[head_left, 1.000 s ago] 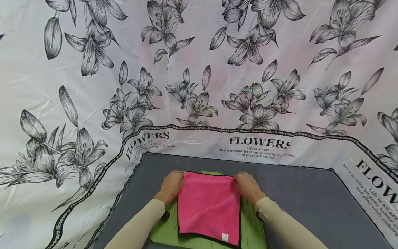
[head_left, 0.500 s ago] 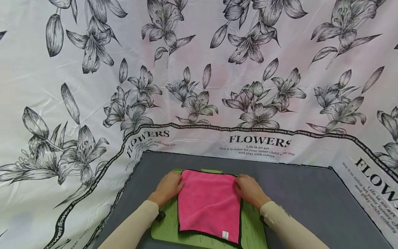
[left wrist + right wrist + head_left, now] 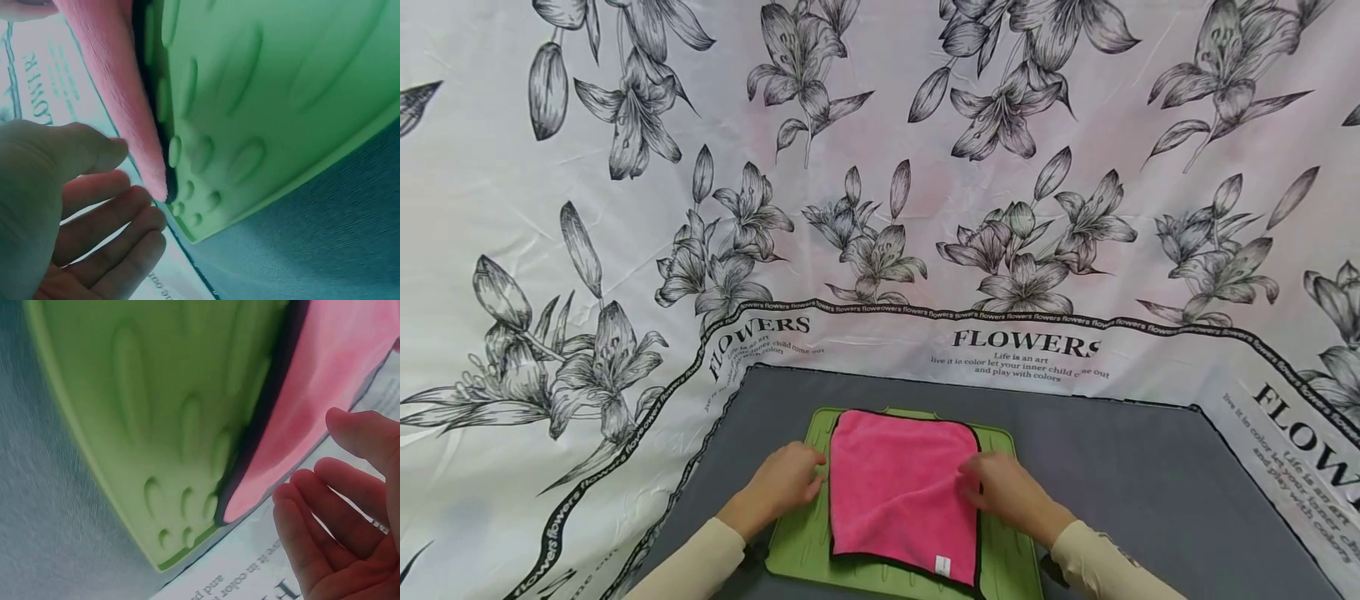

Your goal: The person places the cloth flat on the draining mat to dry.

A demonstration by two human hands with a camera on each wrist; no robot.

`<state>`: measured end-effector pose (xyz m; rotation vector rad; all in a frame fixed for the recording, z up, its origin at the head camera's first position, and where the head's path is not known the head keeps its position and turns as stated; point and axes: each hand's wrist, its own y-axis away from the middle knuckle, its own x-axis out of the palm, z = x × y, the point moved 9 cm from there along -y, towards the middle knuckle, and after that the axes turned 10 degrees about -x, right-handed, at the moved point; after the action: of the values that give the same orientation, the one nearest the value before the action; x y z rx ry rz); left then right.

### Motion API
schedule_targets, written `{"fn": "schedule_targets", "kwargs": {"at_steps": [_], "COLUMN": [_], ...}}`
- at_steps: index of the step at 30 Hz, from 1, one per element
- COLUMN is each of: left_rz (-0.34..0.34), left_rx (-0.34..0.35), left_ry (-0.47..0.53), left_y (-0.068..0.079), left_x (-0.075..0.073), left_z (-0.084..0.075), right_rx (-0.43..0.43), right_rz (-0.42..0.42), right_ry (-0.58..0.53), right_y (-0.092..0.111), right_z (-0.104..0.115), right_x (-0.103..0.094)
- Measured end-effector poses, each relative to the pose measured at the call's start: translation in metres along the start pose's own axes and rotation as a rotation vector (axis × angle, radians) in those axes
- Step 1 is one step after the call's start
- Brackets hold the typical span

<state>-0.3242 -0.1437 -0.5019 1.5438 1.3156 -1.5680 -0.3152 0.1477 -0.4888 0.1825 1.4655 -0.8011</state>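
Note:
A pink cloth with black edging and a small white tag lies spread over a green ridged mat. Beside its left edge is my left hand, fingers loosely bent and holding nothing; the left wrist view shows the thumb apart from the fingers near the cloth. My right hand hovers over the cloth's right edge, overlapping it in the head view. In the right wrist view its relaxed fingers hold nothing, with the cloth and mat beyond them.
The mat rests on a dark grey tabletop. A white floral sheet printed with lilies and the word FLOWERS rises behind the table and along both sides.
Both hands have let go of the cloth's upper corners and drawn back toward the body, the left also outward to the left. The cloth stays in place, its upper right corner now rounded over.

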Motion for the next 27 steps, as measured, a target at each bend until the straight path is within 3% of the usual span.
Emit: {"fn": "schedule_targets", "kwargs": {"at_steps": [5,13,21,24,27], "left_rz": [0.042,0.081,0.022,-0.001,0.021], "left_rx": [0.076,0.193,0.181,0.206,0.224], "left_ry": [-0.015,0.003,0.161,0.176,0.165], "left_y": [0.019,0.032,0.031,0.030,0.031], "left_x": [-0.003,0.006,0.007,0.007,0.010], "left_z": [-0.016,-0.040,-0.053,-0.061,-0.068], "right_rx": [0.012,-0.007,-0.023,-0.003,0.021], "right_rz": [0.065,0.148,0.177,0.175,0.183], "right_ry": [-0.058,-0.145,-0.100,-0.116,-0.140], "right_y": [0.012,0.027,0.035,0.035,0.036], "right_z": [0.016,0.044,0.061,0.065,0.068], "right_x": [0.006,0.022,0.033,0.033,0.036]}}
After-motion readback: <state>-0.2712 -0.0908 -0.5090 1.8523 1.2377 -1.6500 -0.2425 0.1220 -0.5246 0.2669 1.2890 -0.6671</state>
